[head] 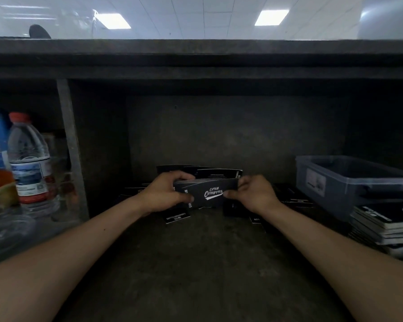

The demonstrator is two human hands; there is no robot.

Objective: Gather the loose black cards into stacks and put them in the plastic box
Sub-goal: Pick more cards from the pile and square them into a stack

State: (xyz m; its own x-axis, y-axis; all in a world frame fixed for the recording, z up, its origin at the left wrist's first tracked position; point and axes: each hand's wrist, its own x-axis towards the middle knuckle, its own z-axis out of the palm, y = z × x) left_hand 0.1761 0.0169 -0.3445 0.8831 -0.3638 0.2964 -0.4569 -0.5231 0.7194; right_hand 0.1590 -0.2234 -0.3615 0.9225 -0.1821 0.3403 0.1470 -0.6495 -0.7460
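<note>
Left hand (165, 194) and right hand (254, 194), each grip pinching one card bundle (209, 192). Loose cards (176, 218) underneath are half hidden, can't count. One plastic box (349, 189) at 3 o'clock, cropped.

My left hand (166, 194) covers the left end of the held stack (209, 191); my right hand (254, 194) covers its right end. Loose cards (176, 217) at the back of the shelf (196, 263) lie partly hidden behind both hands. The plastic box (349, 180), at the shelf's right edge, is cut off by the frame. The bottle (29, 159) label is unreadable, and the cards' small print is illegible.
</note>
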